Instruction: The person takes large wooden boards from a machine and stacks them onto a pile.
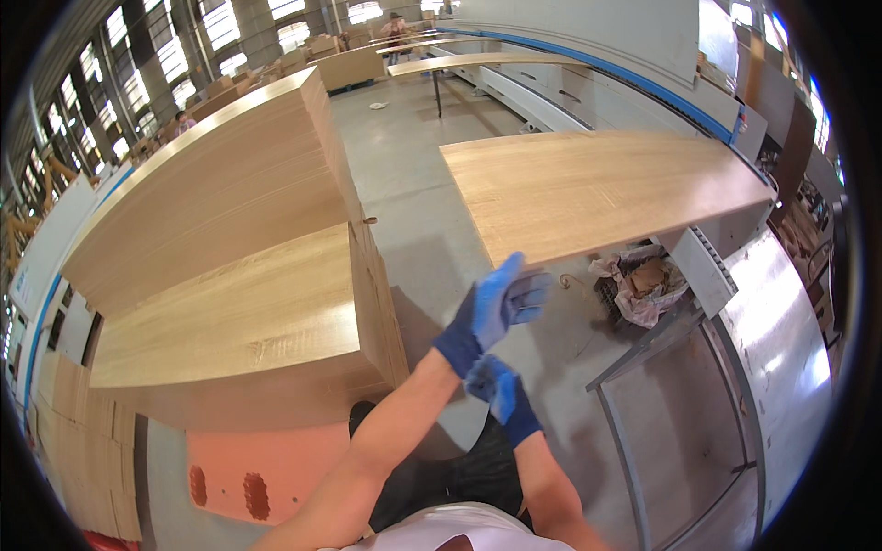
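Note:
Both my hands wear blue work gloves with darker cuffs. My left hand is open, its fingers stretched out to the right. It is just below the near left corner of a wood-grain board; whether a fingertip touches the board I cannot tell. My right hand is curled close below the left glove's cuff, and what its fingers hold, if anything, is hidden. The board lies flat, its right end on a machine's feed edge. To my left stands a stack of similar boards, with a taller stack behind it.
A long machine with a blue rail runs along the right. A grey metal frame stands near right, beside a bin of scraps. An orange base is under the near stack. More boards lie across the machine farther back.

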Motion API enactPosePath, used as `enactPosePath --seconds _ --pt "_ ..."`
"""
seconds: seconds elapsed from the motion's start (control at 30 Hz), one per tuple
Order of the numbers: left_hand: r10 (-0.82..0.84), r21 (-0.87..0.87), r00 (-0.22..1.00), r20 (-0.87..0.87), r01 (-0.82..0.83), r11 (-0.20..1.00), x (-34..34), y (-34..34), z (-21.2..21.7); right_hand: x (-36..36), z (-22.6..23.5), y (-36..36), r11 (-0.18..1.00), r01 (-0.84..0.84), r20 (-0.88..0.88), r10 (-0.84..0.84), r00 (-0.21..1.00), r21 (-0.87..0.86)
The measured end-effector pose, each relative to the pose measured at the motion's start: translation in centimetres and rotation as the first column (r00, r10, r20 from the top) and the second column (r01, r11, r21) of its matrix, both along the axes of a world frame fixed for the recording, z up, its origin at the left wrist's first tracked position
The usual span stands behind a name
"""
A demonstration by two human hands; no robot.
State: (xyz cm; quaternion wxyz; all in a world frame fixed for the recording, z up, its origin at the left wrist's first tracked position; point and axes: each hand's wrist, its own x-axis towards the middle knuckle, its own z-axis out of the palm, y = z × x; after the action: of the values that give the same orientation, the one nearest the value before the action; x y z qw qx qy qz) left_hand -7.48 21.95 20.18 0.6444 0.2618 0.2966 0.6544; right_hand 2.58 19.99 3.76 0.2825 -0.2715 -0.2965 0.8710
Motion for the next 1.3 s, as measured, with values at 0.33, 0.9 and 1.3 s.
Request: enactPosePath --seconds 0.33,0.9,1.3 --pt "0.353 -0.099 0.935 -0.043 -0.356 0.929 1.2 -0.9 2.3 8.1 7.2 4.3 0.958 0.245 -0.067 -0.237 0.969 0.150" --pt "0.996 0.077 0.038 -0.076 -0.996 0.043 -13.5 -32.3 -3.7 22.1 13.8 9.2 0.716 0.696 -0.277 -0.658 0.700 0.059" --pt "0.964 0.023 -0.264 0.031 -0.964 -0.265 -25.5 -57.2 -14.0 11.3 13.2 0.9 0.690 0.652 -0.277 -0.590 0.758 0.315"
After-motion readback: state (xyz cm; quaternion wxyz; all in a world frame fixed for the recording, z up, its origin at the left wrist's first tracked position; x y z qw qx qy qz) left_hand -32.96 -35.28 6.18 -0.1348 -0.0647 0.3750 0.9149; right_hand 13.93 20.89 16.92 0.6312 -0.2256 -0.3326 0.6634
